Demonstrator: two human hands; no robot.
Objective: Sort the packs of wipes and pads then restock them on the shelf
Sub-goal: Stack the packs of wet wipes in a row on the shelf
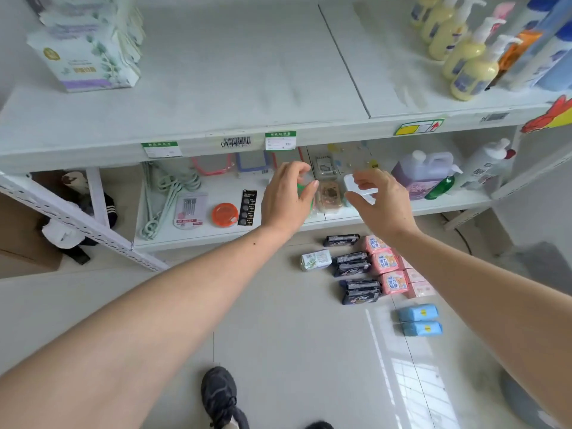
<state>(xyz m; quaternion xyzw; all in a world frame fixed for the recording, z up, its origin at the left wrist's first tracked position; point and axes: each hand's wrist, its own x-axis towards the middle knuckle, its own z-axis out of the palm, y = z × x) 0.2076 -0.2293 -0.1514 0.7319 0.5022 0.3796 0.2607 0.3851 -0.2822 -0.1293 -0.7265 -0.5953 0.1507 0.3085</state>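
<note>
Both my arms reach forward in front of the white shelf unit (216, 140). My left hand (286, 198) hangs with loosely curled fingers and holds nothing; a green item on the lower shelf shows behind it. My right hand (379, 199) has relaxed, spread fingers and is empty too. On the floor below lie the sorted packs: black packs (353, 264), pink packs (387, 264), two blue packs (419, 320) and one white-green pack (315, 260). A stack of white-green-purple packs (89, 44) stands at the left of the upper shelf.
Yellow pump bottles (461, 48) and blue bottles stand at the upper shelf's right. The lower shelf holds hooks, an orange tin (224, 214), small boxes, a purple jug (424, 174) and white bottles. My shoe (219, 394) is on the tiled floor. A cardboard box sits at the left.
</note>
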